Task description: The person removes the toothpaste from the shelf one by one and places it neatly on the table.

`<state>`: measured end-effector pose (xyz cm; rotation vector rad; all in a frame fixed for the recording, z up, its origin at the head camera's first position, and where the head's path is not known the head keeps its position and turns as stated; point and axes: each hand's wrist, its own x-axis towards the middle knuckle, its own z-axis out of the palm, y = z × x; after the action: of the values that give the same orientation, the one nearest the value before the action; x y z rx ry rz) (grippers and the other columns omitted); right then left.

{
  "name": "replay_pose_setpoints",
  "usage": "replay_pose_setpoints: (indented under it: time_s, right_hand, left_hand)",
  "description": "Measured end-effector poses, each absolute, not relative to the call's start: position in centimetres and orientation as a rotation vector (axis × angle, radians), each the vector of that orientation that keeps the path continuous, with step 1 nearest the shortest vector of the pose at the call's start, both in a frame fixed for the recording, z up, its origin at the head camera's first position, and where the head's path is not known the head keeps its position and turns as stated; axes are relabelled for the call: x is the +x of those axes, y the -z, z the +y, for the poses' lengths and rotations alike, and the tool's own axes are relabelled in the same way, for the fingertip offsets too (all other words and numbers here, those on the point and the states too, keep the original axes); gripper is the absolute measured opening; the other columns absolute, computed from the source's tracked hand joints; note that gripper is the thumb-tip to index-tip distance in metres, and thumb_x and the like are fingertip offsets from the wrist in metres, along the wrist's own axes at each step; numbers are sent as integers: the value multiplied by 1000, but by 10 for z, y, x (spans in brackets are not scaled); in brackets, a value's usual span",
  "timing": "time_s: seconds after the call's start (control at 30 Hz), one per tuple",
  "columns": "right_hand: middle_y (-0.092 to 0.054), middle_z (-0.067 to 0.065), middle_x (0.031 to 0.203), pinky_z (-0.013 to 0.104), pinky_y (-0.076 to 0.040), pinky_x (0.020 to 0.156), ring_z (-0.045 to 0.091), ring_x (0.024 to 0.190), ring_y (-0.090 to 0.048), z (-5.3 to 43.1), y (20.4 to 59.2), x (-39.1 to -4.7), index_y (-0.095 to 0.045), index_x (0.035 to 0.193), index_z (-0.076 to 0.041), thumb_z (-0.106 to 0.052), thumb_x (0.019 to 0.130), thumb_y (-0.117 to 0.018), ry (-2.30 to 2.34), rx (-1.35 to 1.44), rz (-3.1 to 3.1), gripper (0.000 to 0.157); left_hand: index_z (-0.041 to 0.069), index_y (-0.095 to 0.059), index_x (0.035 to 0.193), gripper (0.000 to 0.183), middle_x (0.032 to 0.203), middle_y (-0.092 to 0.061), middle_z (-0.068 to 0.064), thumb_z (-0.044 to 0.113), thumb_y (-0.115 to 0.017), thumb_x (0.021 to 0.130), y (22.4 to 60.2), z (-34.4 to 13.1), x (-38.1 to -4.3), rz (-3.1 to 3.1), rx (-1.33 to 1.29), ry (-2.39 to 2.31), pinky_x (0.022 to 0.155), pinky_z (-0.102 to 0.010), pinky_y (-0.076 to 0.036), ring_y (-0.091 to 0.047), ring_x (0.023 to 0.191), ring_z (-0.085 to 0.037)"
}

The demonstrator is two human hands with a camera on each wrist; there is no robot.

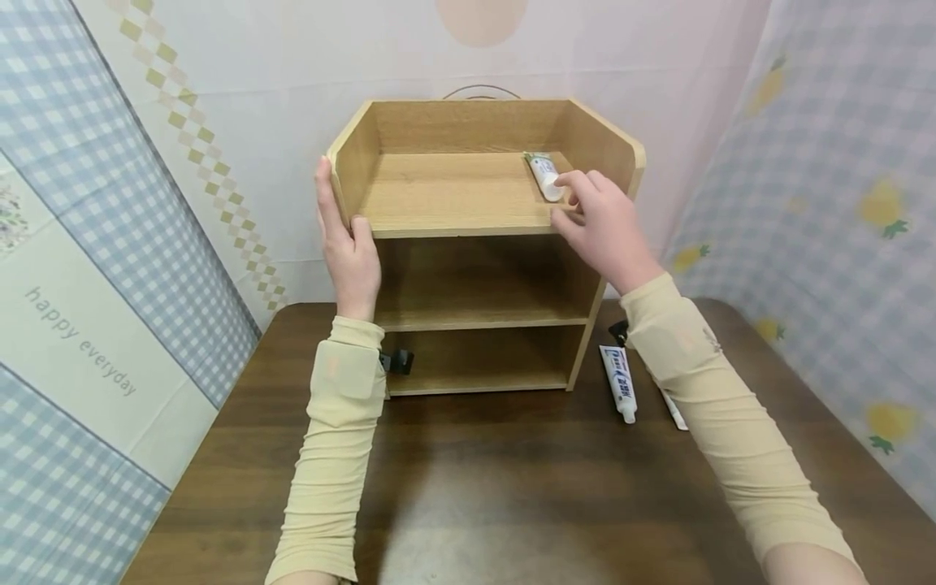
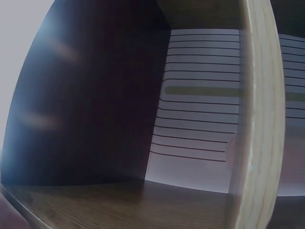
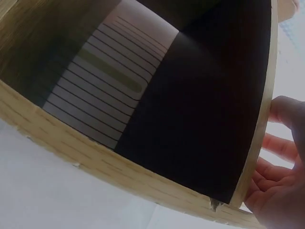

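Observation:
A small wooden shelf unit (image 1: 471,226) with three levels stands on the table. My left hand (image 1: 353,264) rests against its left side panel, fingers straight along the outside and thumb at the front edge. On the top level, toward the right, lies a white tube (image 1: 543,175) with a white cap. My right hand (image 1: 603,227) is over the top level's front right edge, index finger at the tube's cap and thumb apart from it. In the right wrist view, the loosely bent fingers (image 3: 279,148) show beside the wooden edge; the tube is hidden there.
A blue-and-white toothpaste tube (image 1: 618,383) lies on the brown table (image 1: 468,487) right of the shelf. Another white tube (image 1: 674,410) is partly hidden under the right forearm. Patterned cloth (image 1: 812,187) hangs behind and at both sides.

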<state>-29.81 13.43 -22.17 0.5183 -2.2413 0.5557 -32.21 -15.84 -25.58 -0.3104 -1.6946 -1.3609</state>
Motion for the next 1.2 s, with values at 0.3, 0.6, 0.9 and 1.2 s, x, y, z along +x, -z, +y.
replay_pose_setpoints:
  time_s: [0.3,0.6,0.9,1.2]
  right_hand:
    - [-55,19,97,44,-40,75,32,84,-49,133,209,-310,-53,128,-3,-13,89,-50,-502,465,-2420,41]
    - [-54,27,112,53,-41,86,41,98,-51,122,192,-323,-31,149,-8,-19,88,-46,-409,453,-2660,64]
    - [-58,28,115,54,-40,95,47,107,-53,109,187,-346,-43,136,1,-22,89,-42,-283,416,-2719,52]
    - [-59,30,116,57,-42,92,50,110,-52,105,188,-358,-53,119,2,-25,90,-42,-233,339,-2710,41]
  left_hand:
    - [16,-28,153,70,159,-30,7,-7,-35,87,254,-154,-323,-1686,-286,1400,112,-21,-26,-30,140,2]
    - [17,-27,153,71,159,-29,9,-7,-35,87,258,-161,-325,-1680,-276,1428,113,-20,-25,-30,140,2]
    - [17,-28,153,70,159,-30,8,-7,-34,87,260,-166,-327,-1656,-312,1374,114,-22,-25,-30,141,0]
    - [17,-29,153,70,158,-31,7,-6,-36,87,261,-165,-326,-1652,-293,1362,114,-21,-25,-31,140,0]
